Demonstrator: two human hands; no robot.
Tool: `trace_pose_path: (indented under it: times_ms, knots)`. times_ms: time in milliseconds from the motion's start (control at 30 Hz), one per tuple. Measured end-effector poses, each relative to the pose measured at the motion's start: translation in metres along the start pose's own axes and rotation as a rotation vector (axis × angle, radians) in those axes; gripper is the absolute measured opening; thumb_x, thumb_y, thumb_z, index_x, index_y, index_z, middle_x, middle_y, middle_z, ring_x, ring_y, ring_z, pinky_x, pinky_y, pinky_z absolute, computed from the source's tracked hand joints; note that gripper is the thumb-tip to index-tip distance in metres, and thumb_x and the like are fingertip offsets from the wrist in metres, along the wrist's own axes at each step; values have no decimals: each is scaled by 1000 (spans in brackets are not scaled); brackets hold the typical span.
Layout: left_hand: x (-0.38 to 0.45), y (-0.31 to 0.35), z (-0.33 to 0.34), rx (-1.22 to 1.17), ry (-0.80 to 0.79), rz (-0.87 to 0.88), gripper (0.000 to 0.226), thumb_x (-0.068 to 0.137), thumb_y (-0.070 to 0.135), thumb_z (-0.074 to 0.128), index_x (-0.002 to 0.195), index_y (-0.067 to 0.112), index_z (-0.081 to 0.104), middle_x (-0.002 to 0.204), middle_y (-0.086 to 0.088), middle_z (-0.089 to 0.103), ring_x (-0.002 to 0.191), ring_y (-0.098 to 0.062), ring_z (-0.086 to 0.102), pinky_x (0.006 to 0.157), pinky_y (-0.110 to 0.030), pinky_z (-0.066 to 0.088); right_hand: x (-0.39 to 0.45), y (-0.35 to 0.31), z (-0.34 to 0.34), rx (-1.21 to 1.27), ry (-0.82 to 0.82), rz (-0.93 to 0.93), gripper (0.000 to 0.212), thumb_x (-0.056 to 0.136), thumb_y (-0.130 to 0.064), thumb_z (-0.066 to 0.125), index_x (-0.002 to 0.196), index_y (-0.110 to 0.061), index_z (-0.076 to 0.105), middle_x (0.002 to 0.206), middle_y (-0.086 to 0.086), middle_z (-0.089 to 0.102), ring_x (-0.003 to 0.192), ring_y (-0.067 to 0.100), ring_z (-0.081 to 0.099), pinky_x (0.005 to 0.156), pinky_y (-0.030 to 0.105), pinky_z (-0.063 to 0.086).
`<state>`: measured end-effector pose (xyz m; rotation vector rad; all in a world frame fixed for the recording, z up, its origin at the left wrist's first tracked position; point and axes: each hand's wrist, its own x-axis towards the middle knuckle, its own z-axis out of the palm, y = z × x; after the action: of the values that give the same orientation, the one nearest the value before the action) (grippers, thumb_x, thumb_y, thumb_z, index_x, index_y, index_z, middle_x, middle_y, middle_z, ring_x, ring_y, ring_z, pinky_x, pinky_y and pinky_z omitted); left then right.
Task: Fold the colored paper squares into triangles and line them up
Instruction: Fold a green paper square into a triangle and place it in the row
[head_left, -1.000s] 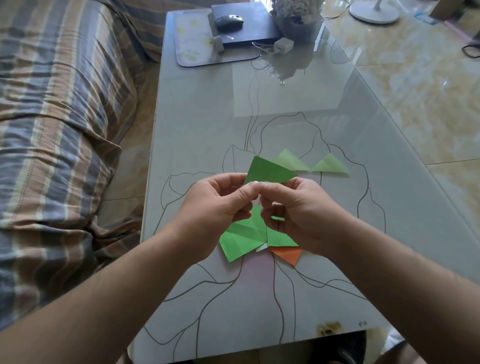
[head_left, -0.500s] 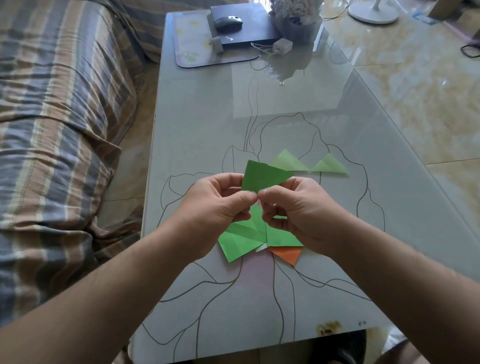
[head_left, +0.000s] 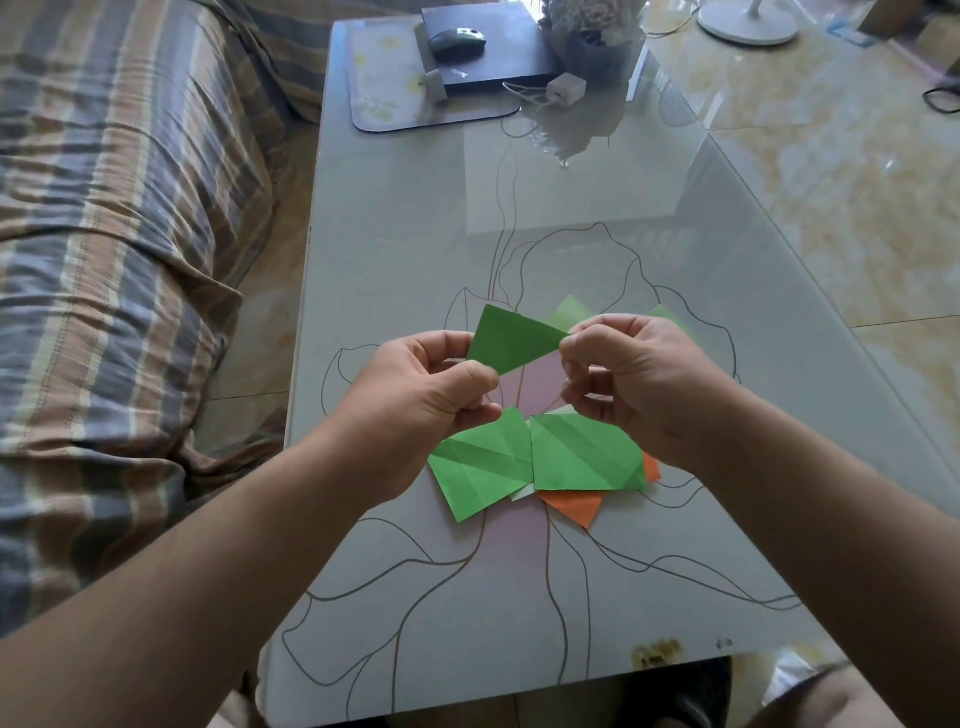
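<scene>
A dark green paper folded into a triangle (head_left: 511, 340) hangs above the table. My left hand (head_left: 421, 402) pinches its lower left corner and my right hand (head_left: 631, 382) pinches its right tip. Below the hands lie two creased bright green squares (head_left: 483, 462) (head_left: 582, 454) side by side, over an orange paper (head_left: 576, 506) and a white scrap (head_left: 522, 492). Two pale green folded triangles sit behind the hands: one (head_left: 571, 312) partly shows, the other (head_left: 667, 314) is mostly hidden by my right hand.
The glass table (head_left: 415, 249) has a flower line drawing. At its far end stand a black box with a mouse (head_left: 457, 39), a mat (head_left: 379, 78), a charger (head_left: 566, 88) and a plant pot (head_left: 597, 36). A striped sofa (head_left: 119, 234) runs along the left.
My hands have moved apart along the dark green paper, the right one sliding right to its tip. The second bright green square is now uncovered.
</scene>
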<state>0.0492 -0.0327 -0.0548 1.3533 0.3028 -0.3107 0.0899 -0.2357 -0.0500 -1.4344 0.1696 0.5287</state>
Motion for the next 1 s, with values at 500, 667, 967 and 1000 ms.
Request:
trace_pose_path:
  times_ms: [500, 667, 967, 1000]
  knots:
    - [3, -4, -7, 177, 51, -11, 26, 92, -6, 59, 108, 13, 66, 63, 4, 55, 60, -11, 53, 73, -33, 59, -1, 8, 5, -281, -46, 112, 10, 95, -26, 66, 97, -21, 74, 89, 4, 73, 76, 22, 67, 76, 38, 48]
    - [-3, -7, -2, 302, -36, 14, 23, 91, -4, 61, 103, 14, 71, 75, -3, 57, 64, -16, 52, 69, -33, 54, -7, 13, 11, -362, -170, 115, 6, 94, -21, 72, 88, -20, 74, 82, 1, 71, 76, 20, 66, 74, 33, 47]
    - [-7, -18, 9, 94, 56, 45, 7, 96, 15, 69, 96, 8, 70, 79, -2, 69, 72, -14, 61, 73, -31, 57, -6, 20, 20, 45, -103, 98, 8, 93, -20, 73, 99, -15, 69, 80, 5, 61, 66, 17, 59, 69, 31, 48]
    - [-7, -18, 10, 82, 59, 38, 7, 96, 15, 69, 97, 8, 70, 80, -3, 70, 72, -15, 61, 72, -31, 57, -5, 20, 20, 47, -97, 90, 11, 93, -20, 73, 100, -14, 68, 79, 5, 61, 66, 17, 59, 69, 31, 48]
